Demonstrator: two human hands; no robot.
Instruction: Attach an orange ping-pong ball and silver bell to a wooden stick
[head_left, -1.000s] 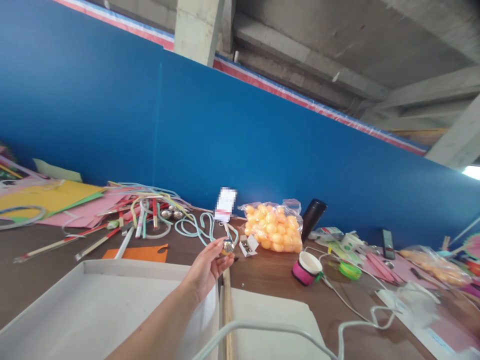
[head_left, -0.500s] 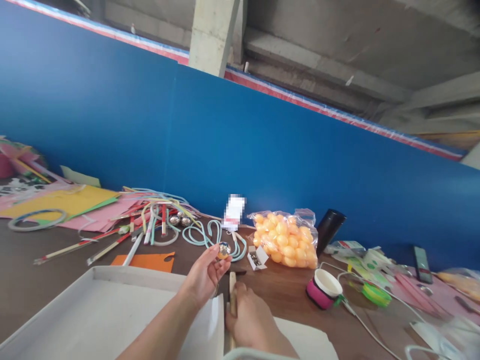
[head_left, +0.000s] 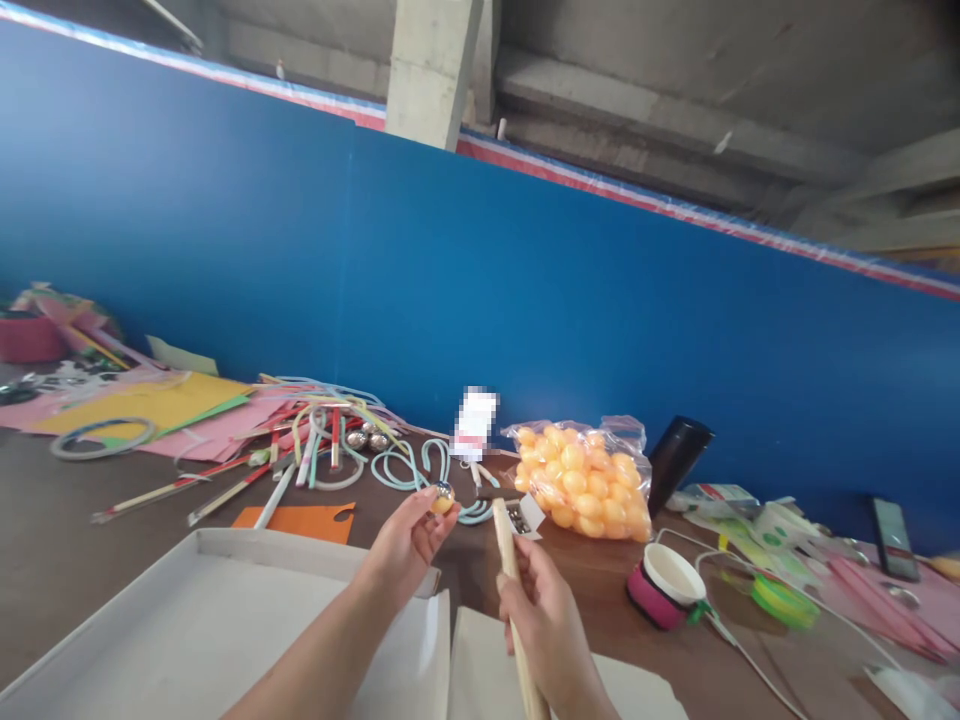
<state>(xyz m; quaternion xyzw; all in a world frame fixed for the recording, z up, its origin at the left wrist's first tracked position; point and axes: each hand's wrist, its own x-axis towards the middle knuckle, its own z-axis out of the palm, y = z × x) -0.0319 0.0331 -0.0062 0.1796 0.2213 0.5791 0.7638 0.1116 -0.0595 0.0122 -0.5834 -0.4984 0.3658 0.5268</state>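
My left hand (head_left: 409,545) pinches a shiny metal ball (head_left: 442,497) between thumb and fingers, above the near edge of the table. My right hand (head_left: 541,610) is wrapped round a pale wooden stick (head_left: 507,550), which slants up past the fingers. Just beyond the stick's tip lies a small open white box (head_left: 529,515) with small metal pieces in it. Under my left forearm is a shallow white tray (head_left: 199,610). White sheets (head_left: 480,640) lie beneath the stick.
A bag of orange balls (head_left: 585,480) stands behind the box, beside a black cylinder (head_left: 675,460). Right of it is a pink-and-white cup (head_left: 666,588) with cables near it. Coiled pale-blue tubes (head_left: 394,468), other metal balls (head_left: 367,438) and coloured paper (head_left: 161,400) lie to the left.
My right hand has turned and lifted the stick, which now tilts with its tip near the box. My left hand still holds the ball, almost in place. The view has shifted slightly.
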